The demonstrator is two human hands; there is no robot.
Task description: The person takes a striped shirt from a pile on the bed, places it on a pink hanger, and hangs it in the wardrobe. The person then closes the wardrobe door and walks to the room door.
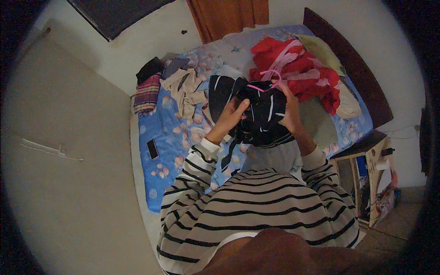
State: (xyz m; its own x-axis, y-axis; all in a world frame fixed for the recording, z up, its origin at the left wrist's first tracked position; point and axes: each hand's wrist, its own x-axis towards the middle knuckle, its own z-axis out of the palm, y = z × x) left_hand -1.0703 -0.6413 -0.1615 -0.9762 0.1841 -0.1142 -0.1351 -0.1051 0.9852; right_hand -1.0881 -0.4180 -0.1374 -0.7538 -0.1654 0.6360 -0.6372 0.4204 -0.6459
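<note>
A black garment with white streaks [261, 117] is held up in front of me above the bed. My left hand [229, 118] grips it at its left side, thumb on top. At its right edge, my right hand [291, 106] holds the cloth, with the fingertips up by a pink clothes hanger [264, 90]. The hanger's hook points up, and part of its body is hidden by the black cloth. A dark strap [227, 158] hangs from the lower left of the garment.
The bed [146, 185] has a blue floral sheet. On it lie a beige garment [185, 91], a striped folded cloth [147, 92], a black cloth [149, 70], a phone [152, 149] and a red blanket [309, 74]. A wooden bedside cabinet [361, 154] stands at the right, below the headboard [347, 65].
</note>
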